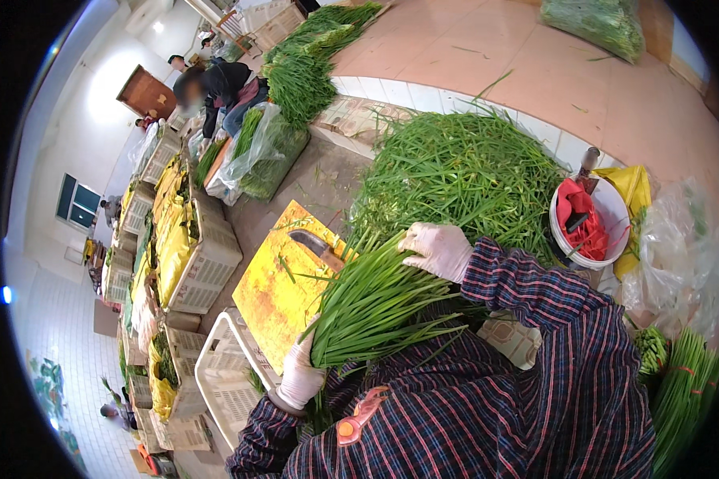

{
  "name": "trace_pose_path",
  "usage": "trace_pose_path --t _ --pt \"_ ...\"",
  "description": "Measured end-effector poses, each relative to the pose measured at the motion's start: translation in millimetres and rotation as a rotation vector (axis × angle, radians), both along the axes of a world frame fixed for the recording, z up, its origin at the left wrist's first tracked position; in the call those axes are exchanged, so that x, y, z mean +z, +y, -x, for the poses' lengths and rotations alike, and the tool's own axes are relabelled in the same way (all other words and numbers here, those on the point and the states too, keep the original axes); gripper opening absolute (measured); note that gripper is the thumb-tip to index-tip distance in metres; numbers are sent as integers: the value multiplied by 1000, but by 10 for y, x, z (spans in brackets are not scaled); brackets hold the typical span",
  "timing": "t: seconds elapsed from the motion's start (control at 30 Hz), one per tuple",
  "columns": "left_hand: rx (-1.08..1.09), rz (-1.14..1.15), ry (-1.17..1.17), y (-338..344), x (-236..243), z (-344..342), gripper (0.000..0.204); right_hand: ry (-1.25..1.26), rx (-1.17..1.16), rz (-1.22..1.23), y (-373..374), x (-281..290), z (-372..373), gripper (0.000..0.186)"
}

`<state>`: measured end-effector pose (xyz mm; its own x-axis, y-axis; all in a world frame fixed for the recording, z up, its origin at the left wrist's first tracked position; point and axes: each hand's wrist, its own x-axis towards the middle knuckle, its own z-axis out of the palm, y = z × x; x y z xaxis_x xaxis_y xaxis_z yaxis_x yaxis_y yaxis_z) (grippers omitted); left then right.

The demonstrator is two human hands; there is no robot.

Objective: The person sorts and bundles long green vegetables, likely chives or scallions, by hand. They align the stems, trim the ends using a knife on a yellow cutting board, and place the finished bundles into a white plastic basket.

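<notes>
The left hand (299,377), white-gloved, touches the lower left side of the green leaf bunch (379,307), held across the front of the body; its fingertips are hidden, so their opening cannot be determined. The gloved right hand (438,249) has its fingers curled, closed on the bunch's upper edge. Tied green bundles (685,387) with red bands lie at the lower right.

Just beyond the bunch is a stained yellow board (276,275). A knife (307,239) lies on it, handle toward the leaves, occupying part of the surface. A white crate (203,363) adjoins the board. A loose green heap (463,172) lies ahead; right of it stands a white bucket (611,195) containing red material.

Farther out: grey floor (319,172), pink tiled floor (471,48), stacked crates (204,263) at left, a bending co-worker (232,86), a brown door (145,92).
</notes>
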<state>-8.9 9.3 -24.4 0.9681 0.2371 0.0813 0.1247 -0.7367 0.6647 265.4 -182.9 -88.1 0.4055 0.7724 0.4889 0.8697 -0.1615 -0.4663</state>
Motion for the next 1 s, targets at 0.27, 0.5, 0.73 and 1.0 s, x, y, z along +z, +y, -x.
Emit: trace_pose_path --t 0.27,0.5,0.73,1.0 --pt "5 63 29 56 -68 43 70 142 -79 50 -34 -82 139 42" --pt "24 26 84 39 -31 57 75 321 236 27 44 1 -16 23" --pt "-25 -29 65 99 -31 35 78 262 175 129 97 53 -54 14" --pt "-13 111 232 11 156 -102 79 -241 -189 378 161 -83 -20 16"
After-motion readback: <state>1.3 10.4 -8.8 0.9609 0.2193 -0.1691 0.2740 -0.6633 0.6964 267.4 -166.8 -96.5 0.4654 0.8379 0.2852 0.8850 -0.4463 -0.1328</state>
